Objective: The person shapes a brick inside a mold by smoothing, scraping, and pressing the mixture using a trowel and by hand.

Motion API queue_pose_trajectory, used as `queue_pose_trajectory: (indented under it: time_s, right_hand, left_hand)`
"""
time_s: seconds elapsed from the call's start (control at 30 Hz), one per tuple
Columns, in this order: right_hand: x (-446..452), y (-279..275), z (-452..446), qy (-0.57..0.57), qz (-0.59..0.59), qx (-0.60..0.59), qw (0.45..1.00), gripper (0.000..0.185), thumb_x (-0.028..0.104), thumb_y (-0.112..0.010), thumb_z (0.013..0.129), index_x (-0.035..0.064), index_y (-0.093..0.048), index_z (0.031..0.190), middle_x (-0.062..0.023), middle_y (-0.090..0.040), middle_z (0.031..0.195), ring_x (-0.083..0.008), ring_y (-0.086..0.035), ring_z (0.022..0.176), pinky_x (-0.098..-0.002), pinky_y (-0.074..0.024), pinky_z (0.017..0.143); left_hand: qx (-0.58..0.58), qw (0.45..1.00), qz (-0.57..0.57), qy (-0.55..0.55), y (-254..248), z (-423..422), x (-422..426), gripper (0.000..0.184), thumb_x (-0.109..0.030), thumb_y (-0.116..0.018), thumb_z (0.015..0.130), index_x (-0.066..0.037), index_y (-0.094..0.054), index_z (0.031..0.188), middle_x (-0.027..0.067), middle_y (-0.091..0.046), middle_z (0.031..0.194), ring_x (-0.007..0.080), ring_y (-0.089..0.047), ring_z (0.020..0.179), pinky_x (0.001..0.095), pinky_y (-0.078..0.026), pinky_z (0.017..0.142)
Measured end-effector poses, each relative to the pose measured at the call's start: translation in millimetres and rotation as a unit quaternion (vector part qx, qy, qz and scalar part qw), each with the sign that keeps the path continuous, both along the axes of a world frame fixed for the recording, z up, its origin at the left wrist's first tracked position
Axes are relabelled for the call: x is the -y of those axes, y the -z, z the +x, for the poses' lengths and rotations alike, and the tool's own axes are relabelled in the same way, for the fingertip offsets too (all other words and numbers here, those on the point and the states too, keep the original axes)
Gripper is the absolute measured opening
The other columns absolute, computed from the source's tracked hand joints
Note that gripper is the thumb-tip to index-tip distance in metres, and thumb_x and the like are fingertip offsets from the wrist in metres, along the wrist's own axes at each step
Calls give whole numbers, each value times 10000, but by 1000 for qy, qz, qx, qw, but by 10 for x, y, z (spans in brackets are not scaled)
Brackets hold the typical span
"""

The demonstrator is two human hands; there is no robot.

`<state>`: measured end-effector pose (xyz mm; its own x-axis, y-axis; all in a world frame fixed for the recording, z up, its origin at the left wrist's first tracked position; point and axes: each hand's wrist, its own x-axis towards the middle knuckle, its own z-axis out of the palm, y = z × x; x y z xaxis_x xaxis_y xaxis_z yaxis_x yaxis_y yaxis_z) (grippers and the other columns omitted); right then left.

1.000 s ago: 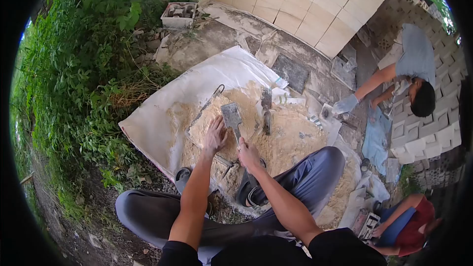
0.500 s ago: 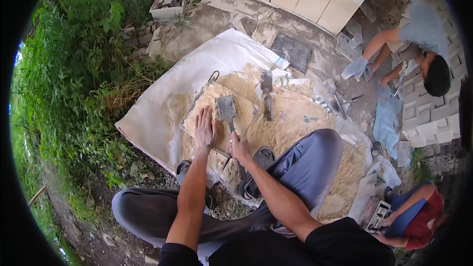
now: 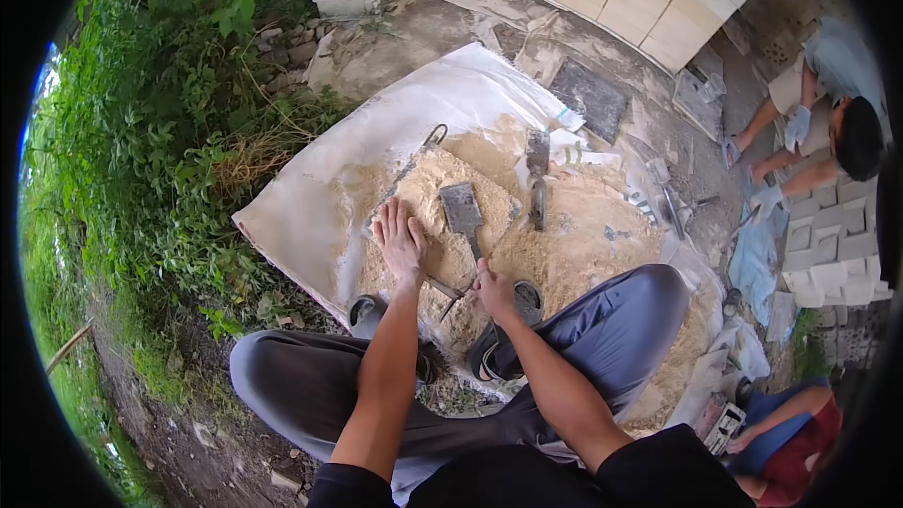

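A square-bladed metal trowel (image 3: pixel 460 207) rests over a heap of pale, sandy powder (image 3: pixel 433 174), its blade pointing away from me. My right hand (image 3: pixel 494 292) is closed around the trowel's handle. My left hand (image 3: pixel 403 243) lies flat on the left side of the heap, fingers stretched out. The powder covers most of a square frame, whose wire loop (image 3: pixel 436 134) sticks out at the far corner. A thin metal rod (image 3: pixel 451 304) shows at the near edge, between my hands.
A powder-dusted white sheet (image 3: pixel 315 198) lies under the work. Another metal tool (image 3: pixel 538 179) sits right of the frame. A dark slab (image 3: pixel 589 99) lies beyond the sheet. Plants (image 3: pixel 179 132) crowd the left. Two people (image 3: pixel 842 103) work at the right, beside pale patterned blocks (image 3: pixel 832 226).
The view has shifted, so the scene sits farther right. My left hand has slid leftward, away from the trowel blade. The upper-right person's arms have changed position.
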<state>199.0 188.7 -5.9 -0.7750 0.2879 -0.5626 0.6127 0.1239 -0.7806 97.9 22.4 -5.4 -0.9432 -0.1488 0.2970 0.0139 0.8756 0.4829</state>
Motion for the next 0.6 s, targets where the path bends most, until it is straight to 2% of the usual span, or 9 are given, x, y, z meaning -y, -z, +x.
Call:
queue_pose_trajectory:
  time_s: [0.13,0.2,0.3,0.37,0.43,0.5,0.57,0.6]
  right_hand:
    - [-59,-162,-52,-23,72,-55,996,671,570,-447,933,35,-570,547,-78,-557,534,-216,-548,498,-387,-445,567]
    - [-83,-293,-77,-17,169,-57,984,681,547,-407,952,-11,-578,601,-158,-543,546,-301,-567,558,-429,-432,607]
    - [-30,-356,-168,0,158,-106,982,664,526,-434,950,-28,-568,610,-173,-508,531,-310,-549,541,-440,-417,591]
    - [4,-386,-183,-14,122,-118,985,677,544,-448,941,-26,-569,595,-158,-528,526,-305,-548,541,-443,-417,590]
    - [3,-404,-180,-52,20,-71,996,716,600,-449,925,16,-535,520,-71,-508,467,-213,-530,468,-368,-426,539]
    - [-13,-239,-116,-59,31,-44,997,724,619,-467,907,12,-550,521,-78,-539,483,-219,-542,470,-382,-437,551]
    - [-13,-105,-32,-93,122,-47,987,744,637,-479,890,-14,-564,539,-110,-571,514,-239,-568,497,-400,-452,583]
    - [-24,-142,-54,-107,171,-10,979,745,639,-486,883,-24,-578,557,-135,-580,530,-257,-585,518,-414,-458,608]
  left_hand:
    - [-5,1000,-25,5,-52,13,-31,456,-302,-377,978,-112,-445,1386,46,-380,1488,236,-267,1414,430,-132,1165]
    - [0,999,-48,4,-57,10,-34,450,-294,-381,976,-115,-449,1384,44,-386,1484,234,-268,1413,430,-138,1163]
    - [-11,999,-40,0,3,-2,-15,437,-259,-371,979,-93,-452,1374,72,-399,1473,244,-291,1403,430,-156,1158]
    - [-60,995,74,-7,-15,15,-18,425,-219,-350,982,-53,-454,1359,115,-415,1453,260,-326,1383,427,-171,1155]
    - [-80,992,98,-3,-51,17,-39,421,-198,-322,987,-18,-454,1344,149,-424,1438,276,-354,1365,417,-180,1153]
    - [-87,985,151,-6,-108,31,-25,430,-210,-306,993,-4,-452,1341,151,-431,1432,280,-358,1361,413,-179,1154]
    - [-93,984,155,1,-85,17,-16,447,-233,-287,1000,12,-458,1332,160,-429,1430,282,-361,1358,415,-180,1154]
    - [-82,986,145,-4,-75,12,-15,454,-242,-281,1002,16,-462,1329,162,-433,1427,282,-361,1358,417,-178,1154]
